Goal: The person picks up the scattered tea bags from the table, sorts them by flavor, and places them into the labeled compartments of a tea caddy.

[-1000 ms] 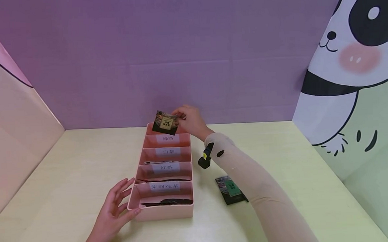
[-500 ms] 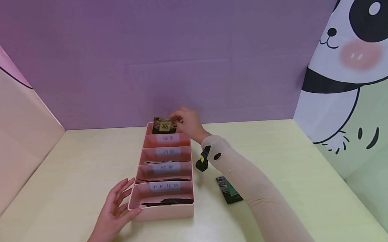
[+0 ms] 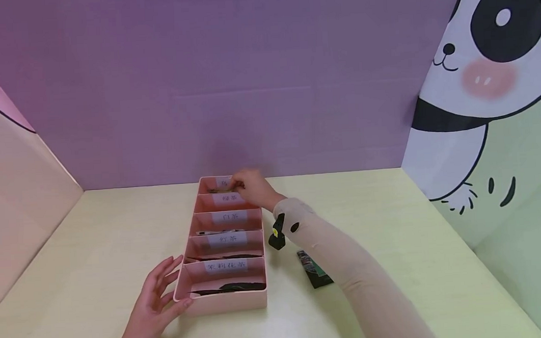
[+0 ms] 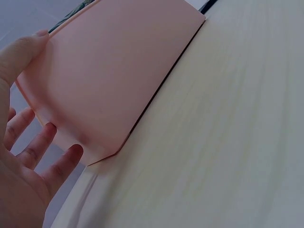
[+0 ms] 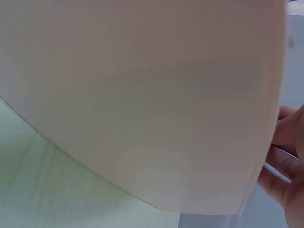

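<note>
A long pink divided box [image 3: 227, 304] stands on the table, its compartments labelled with Chinese characters. At its far end, my right hand [image 3: 255, 190] reaches into the last compartment and pinches a tea bag packet [image 3: 217, 191], of which only a thin upper edge shows. In the right wrist view the box wall hides part of those fingers [image 5: 280, 161]. My left hand [image 3: 153, 297] touches the near left corner with the thumb at the front and relaxed, spread fingers along the side. Dark packets [image 3: 233, 287] lie in the nearest compartment.
A black tea packet with a green label [image 3: 313, 271] lies on the table right of the box, partly hidden by my right sleeve [image 3: 349, 267]. A purple wall [image 3: 203, 116] rises behind the table; a panda-printed panel [image 3: 494, 142] stands at the right.
My right hand has lowered the packet from above the far compartment into it, so its printed face is now out of sight. My left hand stays at the box corner. The head view has shifted slightly.
</note>
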Available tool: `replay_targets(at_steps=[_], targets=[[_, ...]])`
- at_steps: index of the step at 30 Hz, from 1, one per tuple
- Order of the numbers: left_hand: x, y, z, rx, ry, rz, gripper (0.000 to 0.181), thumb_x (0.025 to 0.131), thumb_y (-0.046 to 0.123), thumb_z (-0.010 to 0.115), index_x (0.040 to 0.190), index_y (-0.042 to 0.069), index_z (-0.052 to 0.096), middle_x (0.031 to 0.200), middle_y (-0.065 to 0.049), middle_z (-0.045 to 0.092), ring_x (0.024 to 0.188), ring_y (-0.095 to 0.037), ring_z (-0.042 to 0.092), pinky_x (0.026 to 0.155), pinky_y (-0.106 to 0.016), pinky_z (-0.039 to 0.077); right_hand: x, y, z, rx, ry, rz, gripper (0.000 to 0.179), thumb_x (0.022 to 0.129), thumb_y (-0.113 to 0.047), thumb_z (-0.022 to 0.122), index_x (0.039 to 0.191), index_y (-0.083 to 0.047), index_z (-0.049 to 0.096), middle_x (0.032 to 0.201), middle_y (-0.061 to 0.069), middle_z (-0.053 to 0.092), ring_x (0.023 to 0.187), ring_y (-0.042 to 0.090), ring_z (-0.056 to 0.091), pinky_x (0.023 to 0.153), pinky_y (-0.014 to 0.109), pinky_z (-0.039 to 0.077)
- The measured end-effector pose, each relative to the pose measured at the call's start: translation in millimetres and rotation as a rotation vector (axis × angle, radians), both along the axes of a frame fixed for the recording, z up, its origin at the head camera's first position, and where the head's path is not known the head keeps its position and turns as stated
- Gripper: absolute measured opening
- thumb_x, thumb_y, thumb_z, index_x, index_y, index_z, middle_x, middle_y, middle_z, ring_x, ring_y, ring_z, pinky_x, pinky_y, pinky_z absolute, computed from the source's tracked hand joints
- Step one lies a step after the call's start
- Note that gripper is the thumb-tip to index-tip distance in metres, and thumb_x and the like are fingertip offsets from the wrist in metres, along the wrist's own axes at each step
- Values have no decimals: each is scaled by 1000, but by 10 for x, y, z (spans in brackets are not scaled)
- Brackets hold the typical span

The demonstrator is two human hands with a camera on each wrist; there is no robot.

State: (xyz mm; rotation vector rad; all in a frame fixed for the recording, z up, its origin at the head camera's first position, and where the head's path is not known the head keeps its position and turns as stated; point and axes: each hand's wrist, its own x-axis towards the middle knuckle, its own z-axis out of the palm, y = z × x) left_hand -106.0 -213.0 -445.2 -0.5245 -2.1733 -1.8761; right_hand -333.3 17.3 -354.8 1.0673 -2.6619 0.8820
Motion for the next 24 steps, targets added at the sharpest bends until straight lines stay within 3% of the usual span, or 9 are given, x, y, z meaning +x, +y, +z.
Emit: replay_targets(at_steps=[15, 24], targets=[[5, -13, -47, 3, -17, 11, 84, 82, -19, 68, 152, 3, 26, 146, 16, 45, 123, 2, 47, 91, -10, 43, -56, -35, -17, 159, -106, -23, 23, 98, -2, 57, 113, -6, 74, 113, 7, 71, 105, 21, 64, 89, 30, 52], [-2, -15, -39, 0, -12, 8, 83, 82, -19, 67, 152, 2, 26, 146, 16, 45, 122, 2, 48, 91, -10, 43, -68, -33, -44, 241, -90, -28, 27, 99, -4, 55, 119, -8, 72, 117, 4, 71, 114, 21, 60, 114, 36, 30]])
